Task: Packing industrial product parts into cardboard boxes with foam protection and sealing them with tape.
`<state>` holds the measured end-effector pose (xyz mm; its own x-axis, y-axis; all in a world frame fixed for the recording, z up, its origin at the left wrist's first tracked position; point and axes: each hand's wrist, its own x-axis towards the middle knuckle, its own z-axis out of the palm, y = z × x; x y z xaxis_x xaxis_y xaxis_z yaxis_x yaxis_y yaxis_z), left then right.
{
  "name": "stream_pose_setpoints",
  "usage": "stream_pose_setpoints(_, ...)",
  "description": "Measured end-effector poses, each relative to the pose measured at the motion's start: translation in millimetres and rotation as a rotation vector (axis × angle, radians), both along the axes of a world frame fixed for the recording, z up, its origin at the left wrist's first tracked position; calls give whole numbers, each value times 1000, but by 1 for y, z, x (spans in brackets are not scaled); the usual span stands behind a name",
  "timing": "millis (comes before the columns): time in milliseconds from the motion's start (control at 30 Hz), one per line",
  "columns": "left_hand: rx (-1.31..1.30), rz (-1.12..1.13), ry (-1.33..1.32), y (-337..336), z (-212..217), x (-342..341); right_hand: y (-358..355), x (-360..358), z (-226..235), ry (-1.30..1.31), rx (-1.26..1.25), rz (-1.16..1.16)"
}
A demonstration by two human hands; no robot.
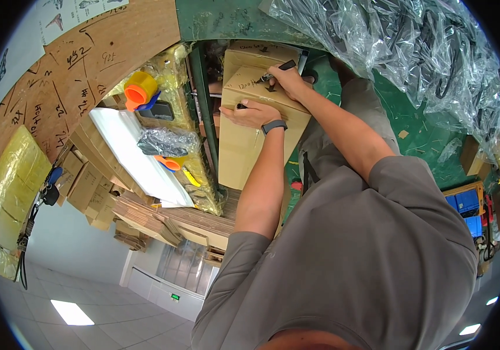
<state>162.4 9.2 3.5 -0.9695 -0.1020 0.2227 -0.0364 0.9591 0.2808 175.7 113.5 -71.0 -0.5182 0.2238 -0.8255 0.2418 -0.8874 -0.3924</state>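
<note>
A tall brown cardboard box (239,146) stands in front of me, with handwritten marks and arrows on its surface. My right hand (288,80) grips a black marker (286,65), its tip at the writing on the box. Lower down, my left hand (253,115) rests against the same box, a dark band on its wrist. A small black piece that looks like the marker cap (241,106) pokes out between its thumb and fingers. Part of it is hidden by the hand.
Left of the box, a wrapped yellowish shelf holds tape rolls (139,88), a phone (158,110), crumpled plastic (168,142) and a yellow cutter (191,177). Clear plastic sheeting (401,41) heaps at upper right over the green floor (404,125). Flat cardboard (145,219) is stacked at lower left.
</note>
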Motion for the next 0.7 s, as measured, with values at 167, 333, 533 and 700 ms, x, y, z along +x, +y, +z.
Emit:
stream_pose_setpoints(167,33,23,-25,4,2,2,-4,0,-5,-56,16,-61)
stream_pose_setpoints(333,30,-2,-12,1,0,2,0,2,-6,-78,100,124)
stream_pose_setpoints(533,2,-9,12,-2,-2,1,5,3,-3,-61,109,107)
stream_pose_setpoints(700,30,29,-25,4,1,0,4,6,-8,-44,9,30)
